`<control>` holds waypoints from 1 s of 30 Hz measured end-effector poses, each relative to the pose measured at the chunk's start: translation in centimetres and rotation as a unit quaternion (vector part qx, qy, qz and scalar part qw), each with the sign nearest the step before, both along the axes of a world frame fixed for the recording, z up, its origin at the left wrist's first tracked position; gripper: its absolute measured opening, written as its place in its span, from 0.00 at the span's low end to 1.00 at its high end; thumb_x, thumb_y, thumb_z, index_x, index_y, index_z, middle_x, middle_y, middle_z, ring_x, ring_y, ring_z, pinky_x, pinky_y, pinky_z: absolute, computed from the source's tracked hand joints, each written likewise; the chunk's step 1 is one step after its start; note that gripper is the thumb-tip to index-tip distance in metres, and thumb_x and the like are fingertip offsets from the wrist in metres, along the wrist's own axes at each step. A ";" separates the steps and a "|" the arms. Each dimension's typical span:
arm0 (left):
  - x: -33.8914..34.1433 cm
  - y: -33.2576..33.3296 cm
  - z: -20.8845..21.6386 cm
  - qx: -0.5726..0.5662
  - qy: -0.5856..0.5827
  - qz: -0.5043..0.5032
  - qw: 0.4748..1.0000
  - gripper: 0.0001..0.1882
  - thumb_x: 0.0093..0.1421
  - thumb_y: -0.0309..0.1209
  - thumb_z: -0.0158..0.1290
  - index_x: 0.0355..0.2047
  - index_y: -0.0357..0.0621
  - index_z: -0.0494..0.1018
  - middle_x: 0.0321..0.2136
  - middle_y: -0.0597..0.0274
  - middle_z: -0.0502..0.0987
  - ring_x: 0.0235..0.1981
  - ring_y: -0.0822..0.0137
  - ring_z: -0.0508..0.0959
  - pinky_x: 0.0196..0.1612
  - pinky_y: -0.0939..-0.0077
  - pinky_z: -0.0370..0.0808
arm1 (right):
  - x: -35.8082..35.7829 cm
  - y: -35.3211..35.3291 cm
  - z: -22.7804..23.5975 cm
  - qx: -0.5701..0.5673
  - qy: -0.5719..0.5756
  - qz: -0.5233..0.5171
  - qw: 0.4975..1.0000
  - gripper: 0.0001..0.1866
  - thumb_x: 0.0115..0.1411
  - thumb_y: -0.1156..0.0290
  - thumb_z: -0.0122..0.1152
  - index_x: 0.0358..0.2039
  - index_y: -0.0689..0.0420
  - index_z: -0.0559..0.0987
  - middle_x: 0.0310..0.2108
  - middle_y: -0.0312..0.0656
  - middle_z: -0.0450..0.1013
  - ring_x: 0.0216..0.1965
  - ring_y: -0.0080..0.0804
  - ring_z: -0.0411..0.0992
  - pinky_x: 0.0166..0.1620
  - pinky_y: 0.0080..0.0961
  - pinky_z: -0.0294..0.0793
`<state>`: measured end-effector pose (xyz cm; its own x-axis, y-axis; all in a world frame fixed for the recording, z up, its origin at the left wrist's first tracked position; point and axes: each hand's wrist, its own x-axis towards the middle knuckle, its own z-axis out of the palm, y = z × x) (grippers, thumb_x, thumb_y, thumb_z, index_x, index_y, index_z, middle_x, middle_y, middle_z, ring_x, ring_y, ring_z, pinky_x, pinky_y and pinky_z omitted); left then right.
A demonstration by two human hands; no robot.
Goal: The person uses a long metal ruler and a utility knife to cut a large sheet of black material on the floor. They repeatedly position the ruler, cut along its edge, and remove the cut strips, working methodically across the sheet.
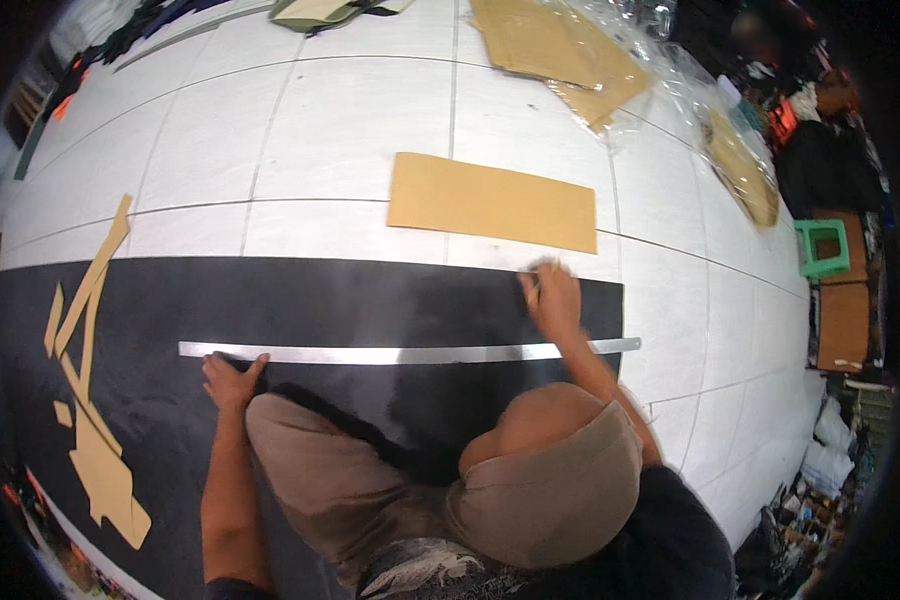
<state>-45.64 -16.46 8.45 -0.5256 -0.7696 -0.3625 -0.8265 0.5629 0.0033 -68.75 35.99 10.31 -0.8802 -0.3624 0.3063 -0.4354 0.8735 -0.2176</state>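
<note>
A long metal ruler (390, 354) lies crosswise on a black sheet (270, 295) spread over the floor. My left hand (233, 381) presses near the ruler's left end, thumb and fingers spread apart. Beyond the ruler, my right hand (555, 298) is at the sheet's far edge, toward its right corner. Its fingers are curled together and slightly blurred; whatever they may hold is hidden. Just past that hand, a tan rectangular piece (492, 203) rests flat on the white tiles.
Tan cut-off strips and scraps (102, 470) are strewn over the sheet's left side. Tan sheets in clear plastic (560, 50) lie at the far right of the tiled floor (350, 120). A green stool (821, 248) and piled clutter line the right side. My bent legs (560, 490) are close to the ruler.
</note>
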 end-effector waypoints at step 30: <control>-12.4 -6.8 -4.8 -0.033 0.099 -0.068 0.992 0.68 0.46 0.72 0.61 0.71 0.33 0.49 0.73 0.37 0.47 0.74 0.43 0.50 0.70 0.41 0.55 | 4.9 11.1 -5.6 0.011 -0.075 -0.227 0.971 0.22 0.68 0.62 0.59 0.59 0.56 0.72 0.66 0.53 0.64 0.69 0.57 0.58 0.69 0.60 0.51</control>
<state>-58.06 -23.23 3.65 -0.6818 -0.7058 -0.1923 -0.7301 0.6732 0.1173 -63.83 47.08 4.66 -0.9850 0.0675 0.1587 0.0299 0.9732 -0.2281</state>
